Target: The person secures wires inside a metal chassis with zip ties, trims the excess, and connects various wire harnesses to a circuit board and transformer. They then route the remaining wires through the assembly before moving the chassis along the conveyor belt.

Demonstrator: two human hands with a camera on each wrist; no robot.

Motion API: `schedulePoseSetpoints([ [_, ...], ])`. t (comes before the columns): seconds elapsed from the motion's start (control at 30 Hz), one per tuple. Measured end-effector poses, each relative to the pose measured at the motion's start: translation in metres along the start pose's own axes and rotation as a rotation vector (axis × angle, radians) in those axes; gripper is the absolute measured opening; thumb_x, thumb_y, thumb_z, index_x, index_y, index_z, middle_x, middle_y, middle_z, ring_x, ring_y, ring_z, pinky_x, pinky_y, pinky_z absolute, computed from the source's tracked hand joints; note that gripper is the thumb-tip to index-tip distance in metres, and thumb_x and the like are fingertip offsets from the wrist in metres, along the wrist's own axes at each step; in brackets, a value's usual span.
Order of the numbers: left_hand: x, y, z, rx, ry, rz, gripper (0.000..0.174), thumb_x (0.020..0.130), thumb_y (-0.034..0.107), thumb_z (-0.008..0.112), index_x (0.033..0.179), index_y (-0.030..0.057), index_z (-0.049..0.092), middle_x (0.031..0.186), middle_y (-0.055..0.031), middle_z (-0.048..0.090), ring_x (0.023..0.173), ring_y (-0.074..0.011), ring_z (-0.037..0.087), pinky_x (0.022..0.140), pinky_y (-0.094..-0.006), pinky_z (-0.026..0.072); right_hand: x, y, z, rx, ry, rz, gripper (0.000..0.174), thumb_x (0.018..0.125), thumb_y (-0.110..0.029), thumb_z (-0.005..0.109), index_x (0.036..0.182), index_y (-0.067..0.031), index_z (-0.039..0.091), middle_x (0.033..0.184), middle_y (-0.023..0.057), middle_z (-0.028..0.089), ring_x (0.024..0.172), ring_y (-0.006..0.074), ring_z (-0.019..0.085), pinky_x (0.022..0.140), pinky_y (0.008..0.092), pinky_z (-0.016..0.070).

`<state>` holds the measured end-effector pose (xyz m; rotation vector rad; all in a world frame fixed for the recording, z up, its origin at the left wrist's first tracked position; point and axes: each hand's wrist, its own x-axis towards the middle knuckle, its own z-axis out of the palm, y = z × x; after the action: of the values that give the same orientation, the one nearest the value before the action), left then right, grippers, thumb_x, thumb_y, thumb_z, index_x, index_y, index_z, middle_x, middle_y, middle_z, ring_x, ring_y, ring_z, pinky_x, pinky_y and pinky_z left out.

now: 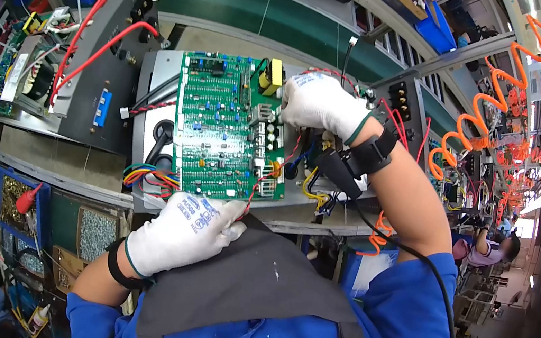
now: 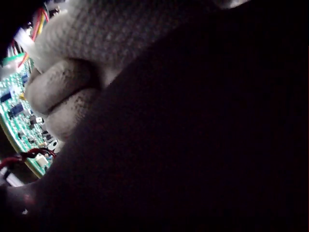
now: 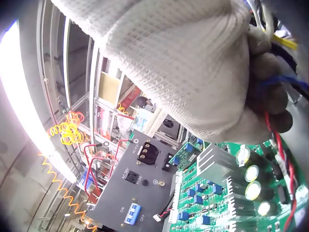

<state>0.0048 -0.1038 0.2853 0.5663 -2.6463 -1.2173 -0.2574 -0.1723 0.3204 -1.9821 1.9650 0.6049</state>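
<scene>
A large green circuit board (image 1: 215,119) lies on a grey metal chassis in front of me. My left hand (image 1: 188,230), in a white glove, is at the board's near edge with its fingers curled. It grips a red-and-black twisted wire (image 1: 254,191) that runs down the board's right side. My gloved right hand (image 1: 325,105) is over the board's far right edge, beside a yellow transformer (image 1: 272,77). In the right wrist view the twisted wire (image 3: 280,150) comes out from under its curled fingers, near silver capacitors (image 3: 253,190). The fingertips' hold is partly hidden.
A dark panelled unit (image 1: 99,73) with red cables stands at the left. Yellow wires (image 1: 313,188) hang right of the board, and a multicoloured wire bundle (image 1: 143,176) lies at its near left. Orange coiled hoses (image 1: 460,138) hang at the right. Below left are bins of screws (image 1: 96,235).
</scene>
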Motion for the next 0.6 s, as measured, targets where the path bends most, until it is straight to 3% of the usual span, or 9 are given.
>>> schedulePoseSetpoints([
  [0.2, 0.004, -0.002, 0.002, -0.017, 0.031, 0.003, 0.018, 0.084, 0.017, 0.059, 0.095, 0.0030, 0.062, 0.079, -0.0143, 0.066, 0.074, -0.0312, 0.066, 0.065, -0.0382, 0.0518, -0.001, -0.010, 0.003, -0.058, 0.087, -0.009, 0.020, 0.067, -0.022, 0.065, 0.075, -0.0051, 0.071, 0.071, 0.0172, 0.067, 0.071, 0.0314, 0.068, 0.066, 0.0398, 0.0529],
  [0.27, 0.005, 0.002, -0.001, 0.007, 0.004, -0.019, 0.019, 0.085, 0.017, 0.059, 0.097, 0.0025, 0.062, 0.081, -0.0152, 0.066, 0.075, -0.0320, 0.066, 0.066, -0.0384, 0.0520, -0.010, -0.015, -0.008, -0.029, -0.034, 0.008, 0.027, 0.072, -0.021, 0.057, 0.089, -0.0053, 0.072, 0.085, 0.0171, 0.070, 0.080, 0.0315, 0.069, 0.068, 0.0426, 0.0535],
  [0.33, 0.006, 0.008, -0.004, 0.047, -0.012, -0.019, 0.020, 0.085, 0.016, 0.058, 0.099, 0.0020, 0.062, 0.082, -0.0161, 0.066, 0.076, -0.0327, 0.066, 0.066, -0.0386, 0.0522, -0.014, -0.015, -0.006, -0.039, -0.013, 0.024, 0.027, 0.072, -0.023, 0.061, 0.090, -0.0061, 0.072, 0.087, 0.0156, 0.071, 0.082, 0.0309, 0.069, 0.069, 0.0418, 0.0534],
  [0.43, 0.002, 0.017, -0.012, 0.078, 0.054, -0.032, 0.032, 0.085, 0.016, 0.059, 0.113, 0.0008, 0.060, 0.089, -0.0200, 0.066, 0.082, -0.0364, 0.065, 0.069, -0.0399, 0.0521, -0.010, 0.000, 0.001, 0.050, 0.075, -0.014, 0.034, 0.071, -0.029, 0.065, 0.094, -0.0050, 0.071, 0.092, 0.0157, 0.071, 0.088, 0.0312, 0.069, 0.073, 0.0406, 0.0538],
  [0.47, -0.001, 0.014, -0.016, 0.156, 0.128, 0.054, 0.039, 0.085, 0.015, 0.060, 0.122, 0.0026, 0.056, 0.086, -0.0169, 0.068, 0.075, -0.0325, 0.067, 0.065, -0.0396, 0.0518, -0.018, 0.009, -0.002, 0.131, 0.101, -0.023, 0.038, 0.073, -0.033, 0.067, 0.096, -0.0038, 0.070, 0.093, 0.0172, 0.070, 0.084, 0.0324, 0.068, 0.074, 0.0395, 0.0535],
  [0.53, -0.013, 0.020, -0.038, 0.021, 0.148, -0.168, 0.046, 0.085, 0.012, 0.060, 0.130, 0.0040, 0.053, 0.085, -0.0167, 0.067, 0.072, -0.0304, 0.067, 0.066, -0.0372, 0.0521, -0.049, 0.033, -0.017, 0.637, 0.232, -0.120, 0.036, 0.081, -0.033, 0.065, 0.099, -0.0011, 0.069, 0.092, 0.0164, 0.069, 0.081, 0.0273, 0.067, 0.077, 0.0364, 0.0526],
  [0.6, -0.028, 0.015, -0.056, -0.093, 0.299, -0.221, 0.052, 0.084, 0.004, 0.057, 0.135, 0.0040, 0.050, 0.078, -0.0136, 0.066, 0.064, -0.0202, 0.063, 0.062, -0.0312, 0.0503, -0.106, 0.050, -0.024, 0.863, 0.624, -0.084, 0.027, 0.088, -0.022, 0.061, 0.099, 0.0020, 0.067, 0.089, 0.0134, 0.069, 0.081, 0.0193, 0.064, 0.077, 0.0317, 0.0515],
])
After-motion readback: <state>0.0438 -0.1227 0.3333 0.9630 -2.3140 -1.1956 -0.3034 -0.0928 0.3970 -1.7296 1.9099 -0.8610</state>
